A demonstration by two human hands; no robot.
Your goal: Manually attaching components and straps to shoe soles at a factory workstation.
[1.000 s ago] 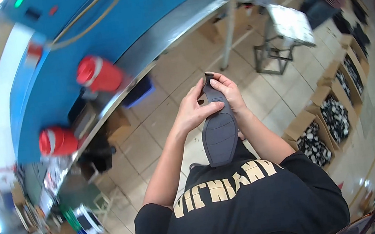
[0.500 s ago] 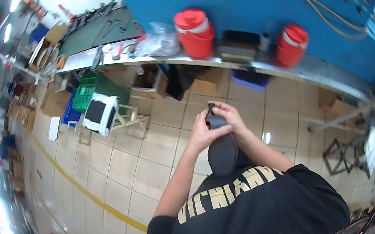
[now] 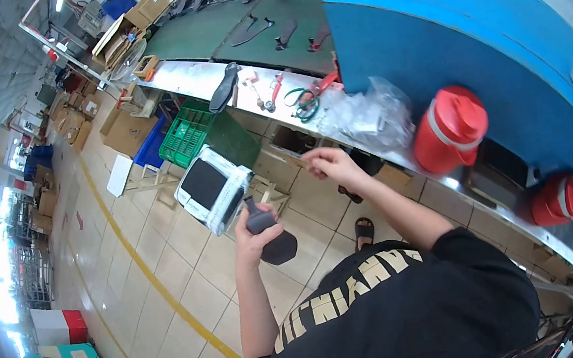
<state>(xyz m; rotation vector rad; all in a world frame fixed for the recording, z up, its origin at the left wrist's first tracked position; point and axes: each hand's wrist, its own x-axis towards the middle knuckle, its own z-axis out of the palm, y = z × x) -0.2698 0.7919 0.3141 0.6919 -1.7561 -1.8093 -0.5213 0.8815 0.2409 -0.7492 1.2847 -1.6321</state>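
My left hand is closed round a dark sandal, thumb across it, with the narrow end pointing up. Out over the floor near the metal bench edge, my right hand reaches forward, its fingers loosely bent and apart, with nothing visible in them. On the bench ahead lie another dark sandal, a red-handled tool, scissors with green handles and a crumpled clear plastic bag.
Several dark sandals rest on the green belt behind the bench. Red jugs stand before a blue machine. A padded stool and a green crate are on the floor, left of a yellow line no further than the bench.
My view has turned left. My right hand has let go of the sandal and moved away toward the bench; the left hand keeps the sandal and has moved left.
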